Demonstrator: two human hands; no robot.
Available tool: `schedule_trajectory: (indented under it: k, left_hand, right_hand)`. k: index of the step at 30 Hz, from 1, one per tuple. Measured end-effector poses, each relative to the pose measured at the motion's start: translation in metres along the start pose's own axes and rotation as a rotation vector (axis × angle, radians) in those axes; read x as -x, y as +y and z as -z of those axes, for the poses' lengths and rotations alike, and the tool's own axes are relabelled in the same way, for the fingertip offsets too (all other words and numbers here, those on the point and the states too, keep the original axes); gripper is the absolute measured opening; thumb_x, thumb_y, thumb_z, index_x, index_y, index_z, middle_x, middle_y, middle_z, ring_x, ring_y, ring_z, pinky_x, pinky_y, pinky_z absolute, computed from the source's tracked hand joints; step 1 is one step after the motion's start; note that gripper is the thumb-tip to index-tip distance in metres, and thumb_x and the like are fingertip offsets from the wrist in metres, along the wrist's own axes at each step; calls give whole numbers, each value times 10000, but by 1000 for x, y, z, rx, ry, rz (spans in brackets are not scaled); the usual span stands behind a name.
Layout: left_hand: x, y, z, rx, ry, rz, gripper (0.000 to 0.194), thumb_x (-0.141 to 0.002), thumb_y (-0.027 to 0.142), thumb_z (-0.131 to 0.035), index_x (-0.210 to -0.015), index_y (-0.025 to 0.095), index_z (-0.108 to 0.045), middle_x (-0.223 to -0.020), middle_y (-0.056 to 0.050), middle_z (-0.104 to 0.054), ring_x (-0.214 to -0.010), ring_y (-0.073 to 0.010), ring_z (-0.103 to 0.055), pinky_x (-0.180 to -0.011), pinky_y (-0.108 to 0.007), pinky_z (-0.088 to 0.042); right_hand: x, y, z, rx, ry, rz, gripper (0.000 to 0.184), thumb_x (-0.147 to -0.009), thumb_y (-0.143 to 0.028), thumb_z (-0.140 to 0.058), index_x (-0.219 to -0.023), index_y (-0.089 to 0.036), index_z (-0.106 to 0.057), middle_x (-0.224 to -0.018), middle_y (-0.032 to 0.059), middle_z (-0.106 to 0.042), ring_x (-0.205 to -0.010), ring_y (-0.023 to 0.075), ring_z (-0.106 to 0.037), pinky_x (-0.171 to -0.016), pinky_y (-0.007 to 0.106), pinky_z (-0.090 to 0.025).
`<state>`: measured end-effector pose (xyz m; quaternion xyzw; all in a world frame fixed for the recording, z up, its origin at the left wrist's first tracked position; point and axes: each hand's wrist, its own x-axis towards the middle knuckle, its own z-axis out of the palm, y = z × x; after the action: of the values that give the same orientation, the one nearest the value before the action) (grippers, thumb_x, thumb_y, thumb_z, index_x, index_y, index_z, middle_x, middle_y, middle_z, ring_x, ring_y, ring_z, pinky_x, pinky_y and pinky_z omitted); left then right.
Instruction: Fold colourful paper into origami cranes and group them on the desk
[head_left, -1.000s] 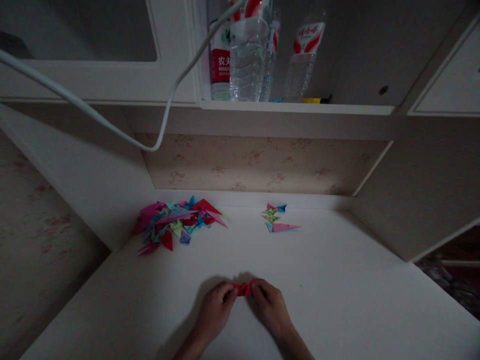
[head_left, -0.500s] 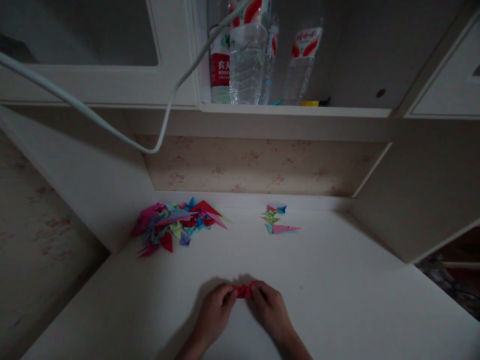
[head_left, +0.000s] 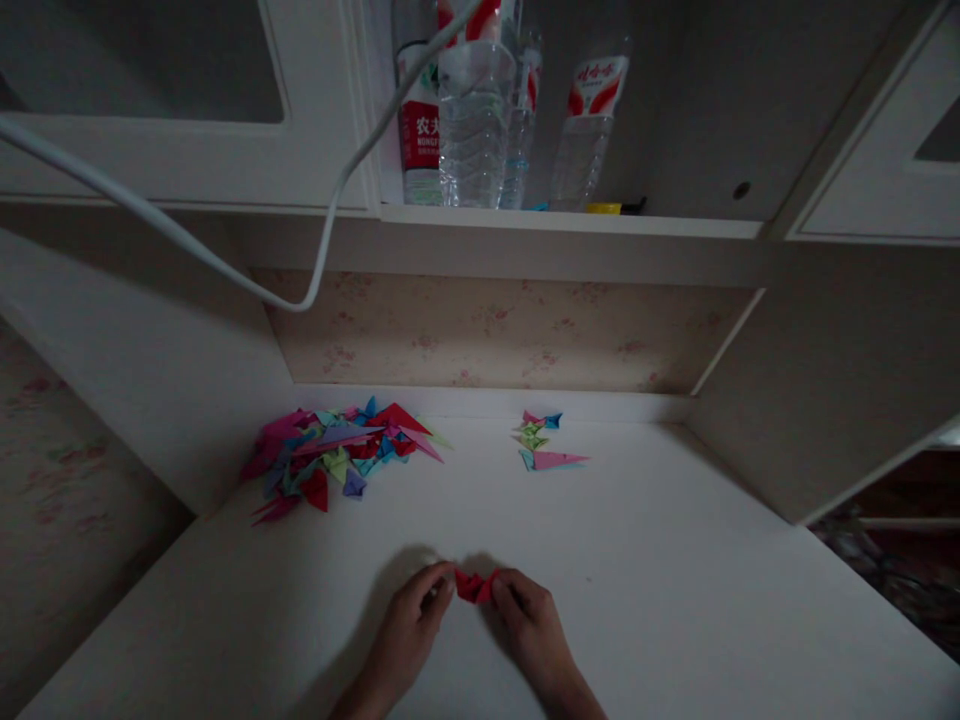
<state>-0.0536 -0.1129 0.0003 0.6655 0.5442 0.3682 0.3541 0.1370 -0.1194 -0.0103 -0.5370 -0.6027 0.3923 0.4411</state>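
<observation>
A small red folded paper piece [head_left: 473,587] is held between my two hands, just above the white desk near its front. My left hand [head_left: 411,620] pinches its left end between thumb and fingers. On the other end, my right hand [head_left: 531,612] closes thumb and forefinger in a similar pinch. The fingertips cover both ends of the paper. Farther back on the left lies a heap of colourful folded paper pieces [head_left: 337,466]. A smaller group of folded papers [head_left: 534,438], pink, blue and green, sits at the back, right of the heap.
Above the desk [head_left: 660,580], an open shelf [head_left: 570,220] holds several plastic bottles [head_left: 472,130] and a small yellow item [head_left: 604,208]. A white cable [head_left: 330,230] hangs across the upper left. Side panels [head_left: 810,390] border the desk.
The camera view has shifted slightly, so the background sits farther left. My left hand has drawn a little away from my right, and more of the red paper shows between them.
</observation>
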Motion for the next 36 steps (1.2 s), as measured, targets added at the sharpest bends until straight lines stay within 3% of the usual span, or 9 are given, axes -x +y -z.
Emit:
schedule_trajectory:
  k: [3, 7, 11, 16, 19, 23, 26, 29, 36]
  left_hand:
    - [-6, 9, 9, -35, -97, -78, 298, -909, 404, -471, -866, 222, -703, -838, -44, -688, -765, -173, -624, -701, -239, -492]
    - [-22, 24, 22, -118, -173, -116, 208, -902, 330, -499, -955, 247, -683, -892, -12, -684, -749, -144, -613, -698, -211, -465]
    - [-42, 40, 29, -265, -309, -190, 192, -890, 258, -506, -827, 235, -686, -830, -3, -669, -788, -145, -605, -712, -202, -431]
    - [-65, 56, 29, -348, -430, -209, 171, -860, 237, -537, -854, 246, -708, -841, -5, -684, -798, -152, -610, -699, -210, -411]
    - [-80, 62, 28, -409, -470, -271, 193, -864, 233, -531, -803, 248, -714, -809, -3, -683, -774, -152, -615, -712, -224, -399]
    - [-112, 66, 24, -487, -403, -316, 188, -865, 216, -525, -806, 237, -702, -828, -6, -680, -805, -159, -618, -735, -232, -400]
    - [-143, 67, 11, -458, -256, -297, 196, -875, 217, -508, -822, 207, -696, -843, -24, -673, -816, -158, -615, -745, -231, -416]
    - [-175, 69, -16, -417, -156, -273, 183, -864, 222, -532, -840, 176, -708, -848, -40, -682, -808, -152, -621, -753, -226, -435]
    - [-247, 84, -86, -452, -138, -227, 191, -850, 258, -571, -874, 184, -746, -918, -64, -710, -848, -161, -634, -788, -233, -448]
  right_hand:
    - [-1, 4, 1, -22, 12, -4, 417, -914, -488, -451, -692, -173, -608, -642, 10, -572, -623, 152, -495, -571, 240, -373]
    - [-2, 6, 3, -78, 4, -13, 419, -915, -494, -454, -706, -170, -618, -647, 12, -574, -622, 150, -491, -571, 241, -375]
    - [-4, 3, 7, -144, 5, -24, 417, -915, -497, -461, -757, -165, -658, -708, 36, -630, -681, 170, -540, -630, 258, -415]
    - [-6, 3, 11, -199, 16, -34, 447, -918, -514, -448, -797, -157, -688, -750, 61, -656, -722, 187, -560, -665, 272, -441]
    - [-9, 8, 11, -225, 56, -41, 443, -907, -526, -465, -772, -161, -678, -714, 46, -618, -675, 168, -529, -616, 256, -430]
    - [-13, 17, 10, -384, 88, -101, 404, -887, -540, -499, -969, -174, -649, -657, 8, -558, -570, 128, -464, -508, 225, -384]
    - [-14, 20, 8, -457, 52, -132, 446, -863, -570, -518, -1031, -168, -615, -585, -19, -508, -507, 113, -417, -454, 214, -335]
    - [-14, 19, 7, -348, 10, -131, 435, -863, -573, -512, -901, -159, -639, -563, -20, -492, -504, 109, -407, -450, 209, -318]
    - [-16, 21, 3, -30, 91, -45, 518, -893, -575, -431, -635, -165, -614, -559, 13, -531, -528, 125, -451, -457, 210, -337]
